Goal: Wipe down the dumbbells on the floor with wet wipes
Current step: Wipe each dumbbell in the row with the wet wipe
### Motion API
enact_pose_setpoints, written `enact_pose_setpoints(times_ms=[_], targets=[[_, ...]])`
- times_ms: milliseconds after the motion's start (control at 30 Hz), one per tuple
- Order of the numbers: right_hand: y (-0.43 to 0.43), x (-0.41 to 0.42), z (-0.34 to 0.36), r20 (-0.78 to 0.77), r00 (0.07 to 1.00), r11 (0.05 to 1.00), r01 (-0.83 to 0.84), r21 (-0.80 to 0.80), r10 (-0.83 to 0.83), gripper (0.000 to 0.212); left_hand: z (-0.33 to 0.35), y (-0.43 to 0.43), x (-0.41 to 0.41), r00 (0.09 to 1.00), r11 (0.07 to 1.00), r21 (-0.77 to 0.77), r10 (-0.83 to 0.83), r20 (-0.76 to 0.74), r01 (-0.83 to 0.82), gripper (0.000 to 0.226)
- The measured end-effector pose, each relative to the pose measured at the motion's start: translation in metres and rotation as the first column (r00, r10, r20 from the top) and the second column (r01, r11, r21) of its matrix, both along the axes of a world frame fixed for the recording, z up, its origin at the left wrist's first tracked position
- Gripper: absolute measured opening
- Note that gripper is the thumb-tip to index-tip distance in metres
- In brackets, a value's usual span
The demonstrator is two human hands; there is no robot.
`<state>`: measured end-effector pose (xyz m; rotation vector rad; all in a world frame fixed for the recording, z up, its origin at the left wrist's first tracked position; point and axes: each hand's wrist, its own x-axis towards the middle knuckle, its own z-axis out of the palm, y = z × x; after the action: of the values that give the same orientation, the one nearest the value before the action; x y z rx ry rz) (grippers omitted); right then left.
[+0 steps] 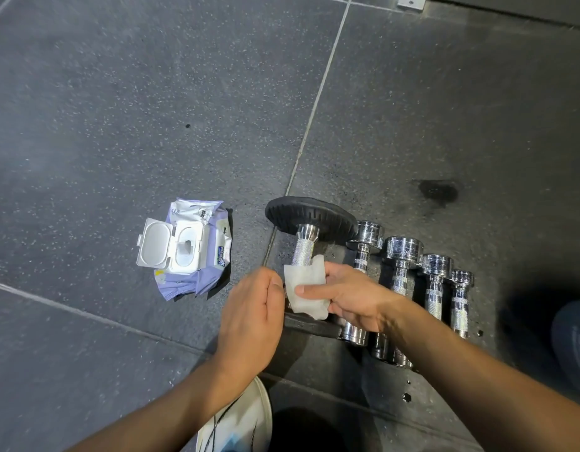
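A large dumbbell [306, 238] with black rubber plates and a knurled steel handle lies on the floor, leftmost in a row. My right hand [354, 298] holds a folded white wet wipe [306, 288] over the near part of that handle. My left hand [252, 318] hovers just left of the wipe with fingers loosely curled; its fingertips are hidden, so contact with the wipe is unclear. Several smaller chrome dumbbells [402, 256] lie side by side to the right. The purple pack of wet wipes [197, 246] sits on the floor to the left with its white lid flipped open.
Dark speckled rubber floor tiles with pale seams [318, 96] spread all around. A dark wet stain [438, 190] marks the floor beyond the dumbbells. A white shoe [243, 422] is at the bottom centre, and a blue-clad knee [572, 337] at the right edge.
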<state>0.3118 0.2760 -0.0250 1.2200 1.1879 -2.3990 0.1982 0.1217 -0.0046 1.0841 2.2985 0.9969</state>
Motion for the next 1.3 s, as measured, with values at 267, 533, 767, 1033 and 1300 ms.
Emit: enact_pose_setpoints(times_ms=[267,533,767,1033,1300], targets=[[0.004,-0.033,0.000,-0.075,0.938,0.939,0.342,0.043,-0.339,0.032,0.000,0.000,0.001,1.000,1.000,0.003,-0.006,-0.009,0.007,0.026],[0.002,-0.058,0.006,0.013,0.895,0.886,0.440,0.146,-0.447,0.028,0.001,0.001,0.004,1.000,1.000,0.010,0.017,-0.018,-0.017,0.028],[0.012,-0.065,0.005,0.048,0.931,0.931,0.358,0.078,-0.362,0.031,0.001,0.003,0.005,1.000,1.000,0.004,0.010,-0.015,-0.009,0.027],[0.010,-0.026,-0.013,-0.083,0.880,0.883,0.464,-0.068,-0.468,0.042,0.001,0.002,0.004,1.000,1.000,0.012,-0.001,-0.016,0.001,0.031],[0.013,-0.025,-0.011,-0.070,0.942,0.940,0.333,0.069,-0.328,0.037,-0.001,0.001,0.005,1.000,1.000,0.016,0.004,-0.028,-0.003,0.030]])
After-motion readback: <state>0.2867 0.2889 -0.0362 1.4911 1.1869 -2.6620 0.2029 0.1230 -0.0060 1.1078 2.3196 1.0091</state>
